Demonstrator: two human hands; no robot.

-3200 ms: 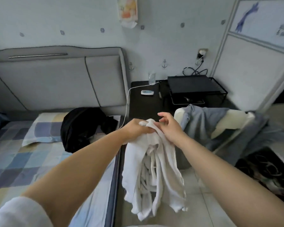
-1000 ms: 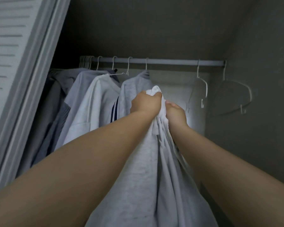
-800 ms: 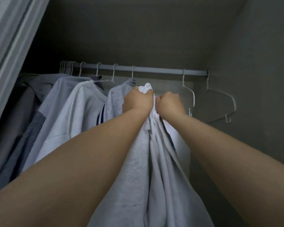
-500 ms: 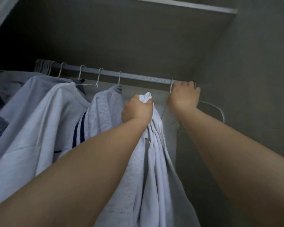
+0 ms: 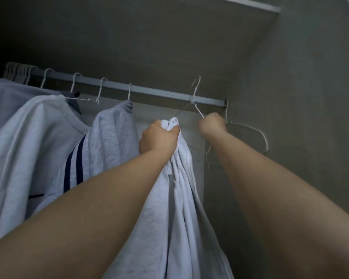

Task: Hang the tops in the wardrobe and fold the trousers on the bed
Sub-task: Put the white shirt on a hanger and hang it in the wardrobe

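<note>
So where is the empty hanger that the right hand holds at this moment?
In the head view the empty hanger is right of centre, gripped by the right hand, its hook raised above the rail, right of the white top.

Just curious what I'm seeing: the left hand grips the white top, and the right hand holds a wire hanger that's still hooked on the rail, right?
Not quite. In the head view the wire hanger is off the rail; its hook is lifted above it, held by the right hand. The left hand does grip the white top.

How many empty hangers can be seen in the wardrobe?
2. One hanger is in the right hand, its hook off the rail. Another hangs at the rail's right end. More may hide at far left.
</note>
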